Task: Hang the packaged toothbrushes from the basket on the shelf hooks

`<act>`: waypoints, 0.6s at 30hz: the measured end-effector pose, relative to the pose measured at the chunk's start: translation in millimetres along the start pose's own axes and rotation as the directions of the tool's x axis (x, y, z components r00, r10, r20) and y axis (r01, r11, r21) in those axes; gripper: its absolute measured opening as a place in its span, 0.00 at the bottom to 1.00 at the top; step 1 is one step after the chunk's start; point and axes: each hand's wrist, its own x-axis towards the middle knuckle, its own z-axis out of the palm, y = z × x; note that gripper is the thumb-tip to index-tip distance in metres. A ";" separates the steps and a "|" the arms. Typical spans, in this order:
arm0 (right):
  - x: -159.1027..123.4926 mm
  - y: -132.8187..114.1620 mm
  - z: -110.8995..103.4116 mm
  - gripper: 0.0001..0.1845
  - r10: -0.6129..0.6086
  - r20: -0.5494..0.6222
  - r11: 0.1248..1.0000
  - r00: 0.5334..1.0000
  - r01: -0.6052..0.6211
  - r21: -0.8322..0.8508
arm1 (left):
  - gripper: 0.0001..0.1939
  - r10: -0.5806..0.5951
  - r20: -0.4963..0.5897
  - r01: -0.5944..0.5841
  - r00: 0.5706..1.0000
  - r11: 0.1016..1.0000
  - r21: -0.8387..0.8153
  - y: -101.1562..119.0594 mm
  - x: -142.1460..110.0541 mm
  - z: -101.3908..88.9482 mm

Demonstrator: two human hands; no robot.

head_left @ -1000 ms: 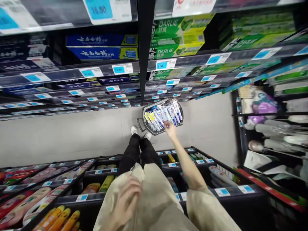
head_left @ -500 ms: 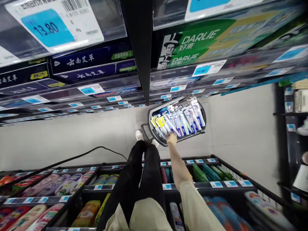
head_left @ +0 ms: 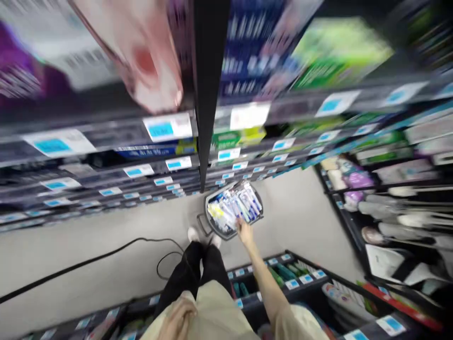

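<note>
No text is legible: print blurs on price tags both sides of the post and the blue box left of it

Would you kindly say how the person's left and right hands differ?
The left hand is close to the body, over beige clothing; the right hand is extended to the basket. The left hand appears larger in view than the right hand. Both are bare.

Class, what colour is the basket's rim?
The rim is dark grey, clearest in the head view.
</note>
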 end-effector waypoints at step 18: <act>-151.7 -127.6 -268.4 0.23 -0.275 -0.734 0.625 0.621 0.696 0.354 | 0.31 0.203 0.063 -0.211 0.977 0.960 0.185 179.3 110.1 -10.5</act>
